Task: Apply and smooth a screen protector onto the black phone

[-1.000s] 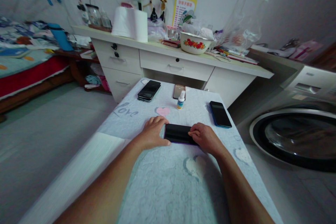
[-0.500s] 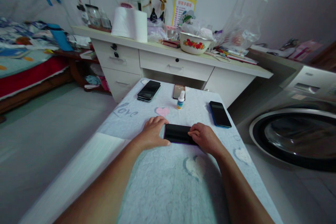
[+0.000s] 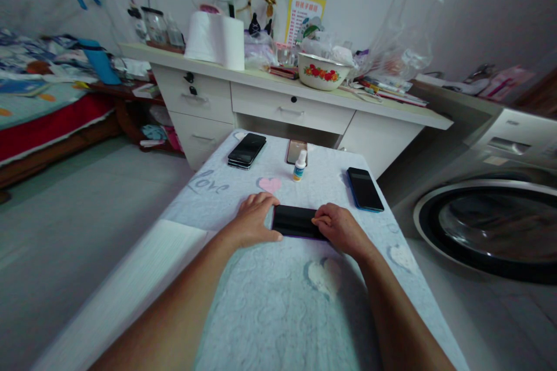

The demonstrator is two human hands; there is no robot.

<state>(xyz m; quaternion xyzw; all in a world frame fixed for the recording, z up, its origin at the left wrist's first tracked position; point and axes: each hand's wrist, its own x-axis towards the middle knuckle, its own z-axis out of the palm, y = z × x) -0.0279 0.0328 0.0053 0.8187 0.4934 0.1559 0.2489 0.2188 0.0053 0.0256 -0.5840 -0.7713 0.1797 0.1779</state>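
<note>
A black smartphone (image 3: 296, 221) lies flat and sideways on the cloth-covered table, its dark screen up. My left hand (image 3: 257, 220) grips its left end, with the thumb at the near corner and the fingers at the far one. Over the right part of the screen, my right hand (image 3: 339, 226) is closed with curled fingers; what it holds, if anything, is hidden. Beyond the phone stands a small white spray bottle (image 3: 299, 167) with a blue and orange label. Just behind the bottle is another phone (image 3: 296, 151) with a brownish surface.
A stack of dark phones (image 3: 246, 149) sits at the table's far left. Another phone in a blue case (image 3: 364, 189) lies near the right edge. Past the table is a white desk (image 3: 278, 98) bearing a flowered bowl (image 3: 321, 74). To the right stands a washing machine (image 3: 500, 185).
</note>
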